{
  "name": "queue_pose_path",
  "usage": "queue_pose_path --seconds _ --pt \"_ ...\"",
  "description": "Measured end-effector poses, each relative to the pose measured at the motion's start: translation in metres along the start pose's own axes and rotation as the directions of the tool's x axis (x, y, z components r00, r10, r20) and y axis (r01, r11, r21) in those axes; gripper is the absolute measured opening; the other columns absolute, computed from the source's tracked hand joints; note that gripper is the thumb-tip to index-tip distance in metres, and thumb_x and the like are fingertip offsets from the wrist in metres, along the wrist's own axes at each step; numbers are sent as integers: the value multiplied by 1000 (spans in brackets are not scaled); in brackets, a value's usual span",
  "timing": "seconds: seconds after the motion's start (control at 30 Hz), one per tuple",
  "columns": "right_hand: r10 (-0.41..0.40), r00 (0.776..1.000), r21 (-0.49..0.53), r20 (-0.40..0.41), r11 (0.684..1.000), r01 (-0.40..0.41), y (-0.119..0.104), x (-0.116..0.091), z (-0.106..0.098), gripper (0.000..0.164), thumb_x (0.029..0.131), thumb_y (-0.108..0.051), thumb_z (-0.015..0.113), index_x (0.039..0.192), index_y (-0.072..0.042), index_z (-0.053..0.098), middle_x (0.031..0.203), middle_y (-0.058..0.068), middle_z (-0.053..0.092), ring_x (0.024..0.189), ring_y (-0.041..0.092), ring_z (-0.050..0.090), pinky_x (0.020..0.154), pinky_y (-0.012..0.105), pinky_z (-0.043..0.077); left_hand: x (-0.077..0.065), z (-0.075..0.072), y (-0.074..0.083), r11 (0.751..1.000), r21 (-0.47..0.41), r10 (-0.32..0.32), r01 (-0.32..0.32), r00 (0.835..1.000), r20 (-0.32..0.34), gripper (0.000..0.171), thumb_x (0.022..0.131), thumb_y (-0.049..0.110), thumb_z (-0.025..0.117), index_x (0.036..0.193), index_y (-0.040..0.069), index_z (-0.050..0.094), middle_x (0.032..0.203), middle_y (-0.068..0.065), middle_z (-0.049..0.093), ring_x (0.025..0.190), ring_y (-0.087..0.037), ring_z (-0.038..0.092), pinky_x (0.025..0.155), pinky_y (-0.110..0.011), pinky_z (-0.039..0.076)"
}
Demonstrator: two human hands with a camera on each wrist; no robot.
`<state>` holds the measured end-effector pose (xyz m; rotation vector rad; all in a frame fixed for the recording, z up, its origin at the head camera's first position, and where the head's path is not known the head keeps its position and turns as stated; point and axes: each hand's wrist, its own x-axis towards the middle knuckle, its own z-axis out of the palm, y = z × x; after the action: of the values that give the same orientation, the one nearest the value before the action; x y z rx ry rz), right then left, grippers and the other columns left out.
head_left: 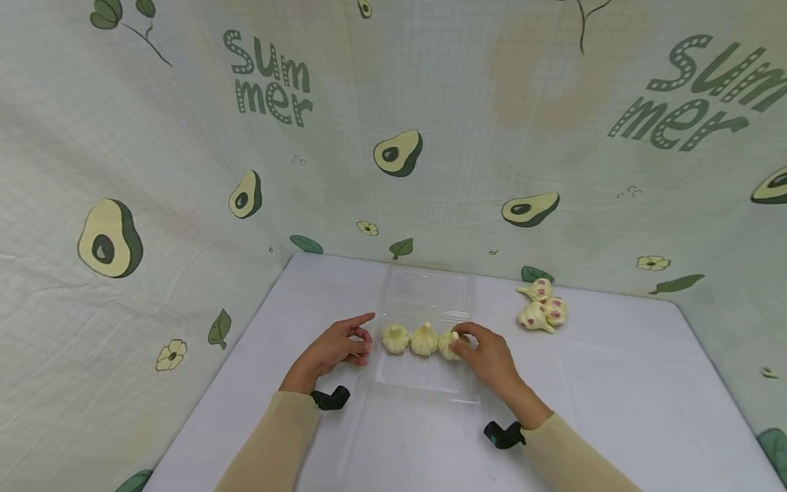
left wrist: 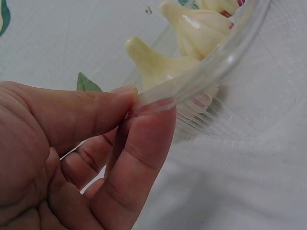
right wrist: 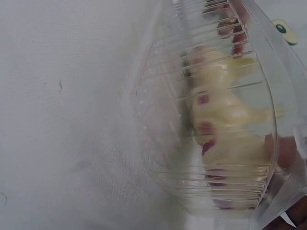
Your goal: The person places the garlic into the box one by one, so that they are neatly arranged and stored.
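A clear plastic clamshell box (head_left: 418,376) lies with its lid raised away at the back. Inside sit three garlic bulbs in a row: a left bulb (head_left: 395,339), a middle bulb (head_left: 424,340) and a right bulb (head_left: 447,346). My left hand (head_left: 337,346) is at the box's left side; in the left wrist view its thumb and a finger pinch the clear rim (left wrist: 206,72). With thumb and fingertips, my right hand (head_left: 494,359) holds the right bulb at the box's right end. Through the ribbed wall (right wrist: 163,96), the right wrist view shows the bulbs' purple marks.
Three more garlic bulbs (head_left: 536,316) lie grouped on the white table (head_left: 615,383), to the right and behind the box. A cloth with avocado prints (head_left: 398,154) hangs behind and at both sides.
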<state>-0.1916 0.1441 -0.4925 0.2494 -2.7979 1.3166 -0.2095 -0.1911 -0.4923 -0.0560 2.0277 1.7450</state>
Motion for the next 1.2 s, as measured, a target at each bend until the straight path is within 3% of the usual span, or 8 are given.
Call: queue_pose_path --seconds 0.4,0.9,1.2 --pt "-126 992 -95 -24 988 123 2 -1 5 26 90 -11 82 115 -9 78 119 15 76 120 38 69 102 58 54 1 -1 -1 1000 -5 -6 6 1000 5 78 97 -8 68 165 19 40 108 -10 59 75 -17 65 68 -29 62" --pt "-128 991 -134 -26 983 124 4 2 8 23 91 -7 79 114 -7 77 117 17 75 116 40 69 97 58 55 1 -1 -1 1000 -5 -1 1 1000 16 79 97 -7 68 166 18 38 111 -11 59 76 -17 64 69 -29 62" --pt "-100 995 -110 -28 989 96 5 1 11 35 91 -7 81 125 -4 73 129 22 70 125 44 64 103 59 52 1 1 0 1000 -1 2 -2 1000 7 79 97 -7 68 166 17 37 110 -10 59 75 -17 64 68 -29 62"
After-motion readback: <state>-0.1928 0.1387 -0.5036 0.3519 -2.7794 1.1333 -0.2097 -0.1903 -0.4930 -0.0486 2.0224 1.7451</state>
